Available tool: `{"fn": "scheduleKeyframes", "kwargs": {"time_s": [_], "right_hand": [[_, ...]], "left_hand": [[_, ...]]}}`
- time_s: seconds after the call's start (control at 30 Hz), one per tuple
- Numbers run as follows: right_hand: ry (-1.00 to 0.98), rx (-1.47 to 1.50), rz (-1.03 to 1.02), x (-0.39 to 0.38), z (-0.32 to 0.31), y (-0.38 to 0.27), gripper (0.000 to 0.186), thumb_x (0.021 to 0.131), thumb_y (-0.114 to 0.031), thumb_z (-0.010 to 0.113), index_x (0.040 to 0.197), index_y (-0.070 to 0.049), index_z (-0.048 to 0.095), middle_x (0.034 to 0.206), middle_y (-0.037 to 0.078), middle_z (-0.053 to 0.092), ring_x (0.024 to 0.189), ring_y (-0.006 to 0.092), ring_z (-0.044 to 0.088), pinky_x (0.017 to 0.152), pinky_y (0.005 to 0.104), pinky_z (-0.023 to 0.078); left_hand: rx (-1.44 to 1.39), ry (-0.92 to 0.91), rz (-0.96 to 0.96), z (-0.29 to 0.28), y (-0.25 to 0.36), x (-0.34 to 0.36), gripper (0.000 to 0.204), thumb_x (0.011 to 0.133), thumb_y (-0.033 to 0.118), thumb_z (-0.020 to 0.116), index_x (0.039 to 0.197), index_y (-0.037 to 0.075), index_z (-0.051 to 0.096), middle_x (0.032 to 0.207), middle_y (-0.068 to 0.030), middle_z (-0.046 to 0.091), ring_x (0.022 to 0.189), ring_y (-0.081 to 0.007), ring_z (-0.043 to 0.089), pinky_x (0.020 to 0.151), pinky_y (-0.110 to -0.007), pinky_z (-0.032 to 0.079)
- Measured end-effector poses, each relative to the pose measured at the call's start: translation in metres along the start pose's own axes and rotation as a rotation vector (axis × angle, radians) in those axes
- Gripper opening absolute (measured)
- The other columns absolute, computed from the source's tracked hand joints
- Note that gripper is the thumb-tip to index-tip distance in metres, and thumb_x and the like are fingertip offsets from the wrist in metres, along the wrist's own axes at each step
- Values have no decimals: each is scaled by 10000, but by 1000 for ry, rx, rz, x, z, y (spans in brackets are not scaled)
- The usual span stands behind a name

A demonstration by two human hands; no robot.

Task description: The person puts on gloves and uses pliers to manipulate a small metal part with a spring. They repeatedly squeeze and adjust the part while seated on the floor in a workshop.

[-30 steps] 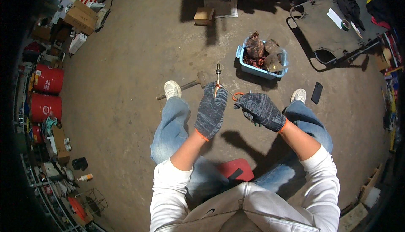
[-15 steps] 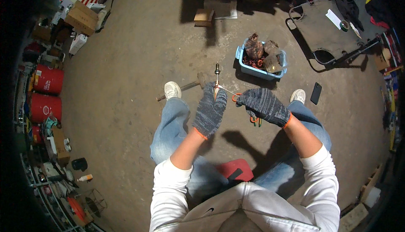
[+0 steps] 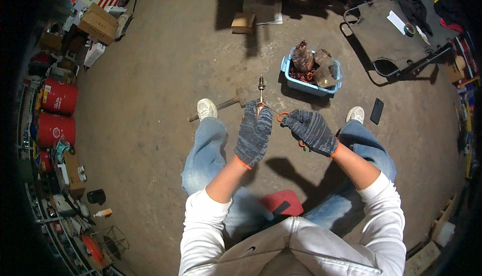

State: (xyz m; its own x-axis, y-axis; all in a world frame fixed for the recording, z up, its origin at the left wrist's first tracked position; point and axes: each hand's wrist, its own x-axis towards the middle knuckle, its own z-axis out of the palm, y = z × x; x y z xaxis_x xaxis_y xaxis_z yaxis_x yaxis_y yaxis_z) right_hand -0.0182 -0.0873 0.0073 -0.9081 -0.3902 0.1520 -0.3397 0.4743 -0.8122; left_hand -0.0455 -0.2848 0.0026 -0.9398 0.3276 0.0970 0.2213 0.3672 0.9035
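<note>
Upright in my gloved left hand [image 3: 253, 134] stands a slim metal rod with a dark, ribbed fitting [image 3: 261, 82] at its top; the closed fingers cover its lower part. My gloved right hand [image 3: 310, 131] is closed in a pinch on one end of a thin wire-like piece [image 3: 272, 109]. The other end of that piece meets the rod at the left fingertips. Whether the two are joined, I cannot tell. Below and behind the right hand, an orange-handled tool [image 3: 283, 116] shows in part, its kind hidden.
Ahead sits a blue plastic basket [image 3: 311, 89] of dark, reddish scrap. A hammer [image 3: 223, 103] lies by my left shoe, a black phone [image 3: 376, 111] beyond my right shoe. Red drums [image 3: 56, 130] and boxes line the left; a dark low platform [image 3: 381, 35] stands far right.
My right hand has dropped slightly toward me, still pinching the thin piece. The left hand keeps its grip on the rod. The whole view has shifted a little.
</note>
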Motion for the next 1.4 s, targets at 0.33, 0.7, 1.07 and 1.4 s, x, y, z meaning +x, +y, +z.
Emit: {"fn": "scheduleKeyframes", "kwargs": {"time_s": [0.33, 0.7, 1.07, 1.4], "right_hand": [[41, -143, -11, 0, -1, -2, 254, 765, -106, 572, 1011, -76, 625, 985, 117, 616, 818, 303, 608, 674, 373, 496], [126, -130, -51, 10, -29, -30, 167, 821, -162, 574, 916, -48, 651, 896, 134, 642, 804, 300, 616, 697, 366, 499], [-41, 33, 109, 5, -36, -40, 277, 731, -70, 580, 1005, -59, 616, 947, 128, 608, 804, 291, 605, 675, 357, 503], [111, -133, 148, 1, -19, -37, 181, 829, -181, 550, 928, -60, 641, 858, 152, 628, 761, 330, 605, 643, 386, 482]], "left_hand": [[63, -76, 37, -5, 10, 2, 244, 866, 19, 473, 1108, 1, 497, 1038, -180, 518, 979, -293, 507, 866, -389, 418], [-227, 76, -72, -8, 15, 2, 326, 877, 128, 532, 1165, 5, 441, 974, -142, 551, 871, -235, 546, 800, -323, 438], [89, 96, 34, -12, 28, 5, 341, 865, 145, 534, 1167, 14, 443, 942, -209, 577, 837, -369, 579, 730, -399, 458], [29, 93, 70, -2, 17, 6, 279, 876, 120, 496, 1122, 3, 436, 881, -204, 549, 801, -363, 555, 716, -405, 439]]}}
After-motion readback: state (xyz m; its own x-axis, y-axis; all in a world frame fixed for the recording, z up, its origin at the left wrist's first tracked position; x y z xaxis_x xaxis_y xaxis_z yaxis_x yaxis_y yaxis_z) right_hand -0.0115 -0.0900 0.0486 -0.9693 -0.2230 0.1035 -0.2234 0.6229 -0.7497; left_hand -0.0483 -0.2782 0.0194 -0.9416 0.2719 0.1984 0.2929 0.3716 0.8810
